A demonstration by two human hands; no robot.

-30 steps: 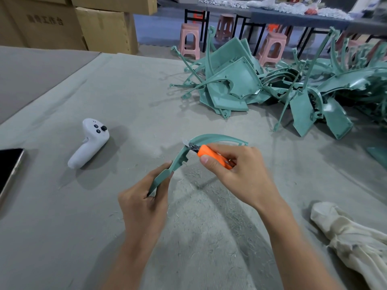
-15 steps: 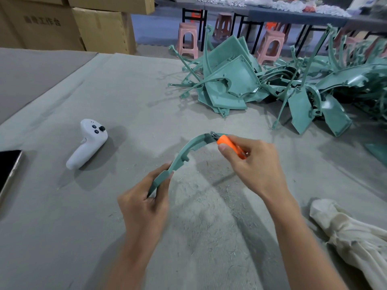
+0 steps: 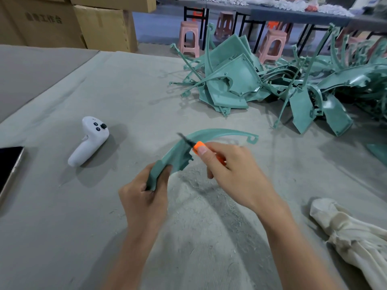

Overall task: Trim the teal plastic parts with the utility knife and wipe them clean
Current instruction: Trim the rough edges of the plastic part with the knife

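Your left hand grips the near end of the curved teal plastic strip above the grey surface to steady it, while your right hand curls its fingers round the orange utility knife, blade against its edge to trim

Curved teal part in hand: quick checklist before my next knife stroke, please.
1. Part held firmly: left hand grips the lower end of the curved teal part. Ok.
2. Knife secure: right hand holds the orange utility knife, thumb on top. Ok.
3. Blade seated on the edge: it is blurred by the part's upper edge, so contact is unclear. Cannot tell.
4. Left hand clear of the blade: it holds the low end, apart from the blade. Ok.
5. Cloth ready for wiping: it lies on the table to the right. Ok.
6. Edge fully trimmed: cannot tell.
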